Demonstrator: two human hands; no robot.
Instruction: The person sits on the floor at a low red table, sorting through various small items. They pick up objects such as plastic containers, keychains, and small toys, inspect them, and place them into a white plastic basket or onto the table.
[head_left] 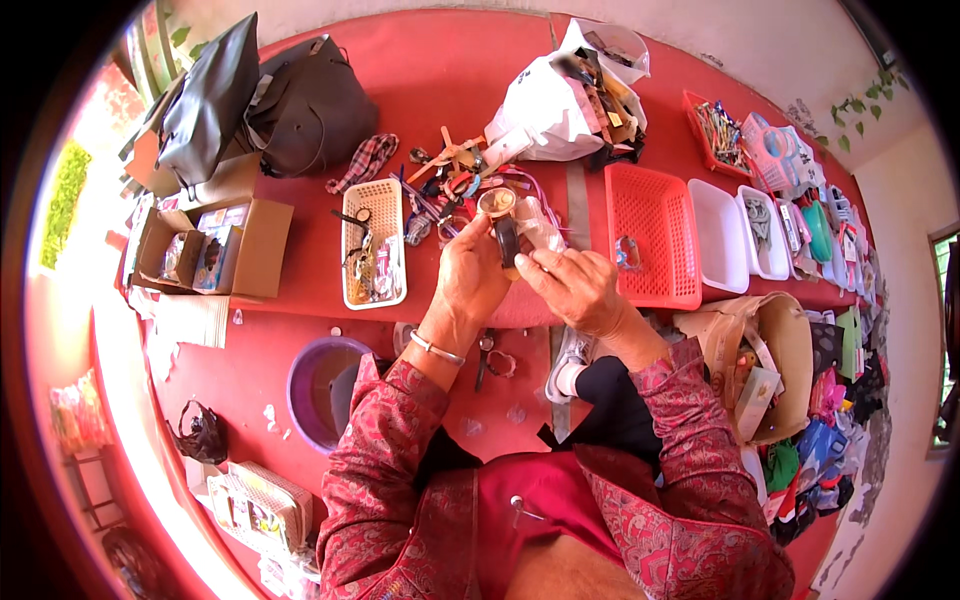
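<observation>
A wristwatch [497, 203] with a gold-toned round face and a dark strap is up in front of me, over the near edge of the red surface. My left hand [470, 275] is closed on it, thumb and fingers at the strap. My right hand [578, 288] has its fingers pinched at the strap's lower end; the exact fingertip contact is too small to make out. Just behind the watch lies a tangled pile of watches and straps [462, 185]. A clear plastic wrapper [540, 228] lies beside the watch.
Left of my hands is a cream basket [402, 270] holding watches, with a cardboard box [265, 250] beyond it. A red basket [650, 200] and white trays [715, 235] line the right. A white bag [540, 105] stands behind. Below sit a purple bucket [300, 395] and an open carton [790, 340].
</observation>
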